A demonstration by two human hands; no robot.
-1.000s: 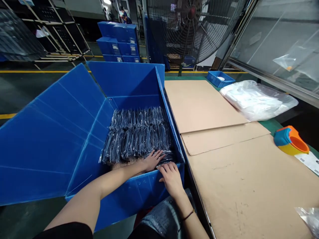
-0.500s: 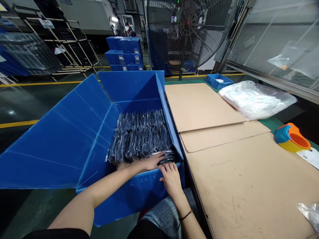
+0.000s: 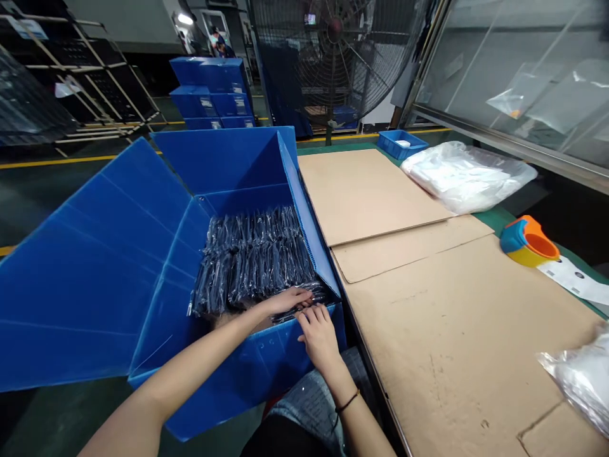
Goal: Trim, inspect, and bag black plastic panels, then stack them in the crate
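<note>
Cardboard (image 3: 428,330) flanks the box (image 3: 257,371), open probably for easy reach, left hand (image 3: 289,299) bent over packets (image 3: 259,260), right hand (image 3: 318,331) curled at its rim (image 3: 276,327), grips unclear.

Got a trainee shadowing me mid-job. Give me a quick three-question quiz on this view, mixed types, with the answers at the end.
1. True or false: the left hand reaches farther into the large blue box than the right hand.

2. Fill in the blank: a thin dark band circles the ____ wrist.

3. Where is the small blue tray?
A: in the large blue box
B: at the far end of the green-topped table
C: on the floor

Key: 1 true; 2 right; 3 B.
</note>
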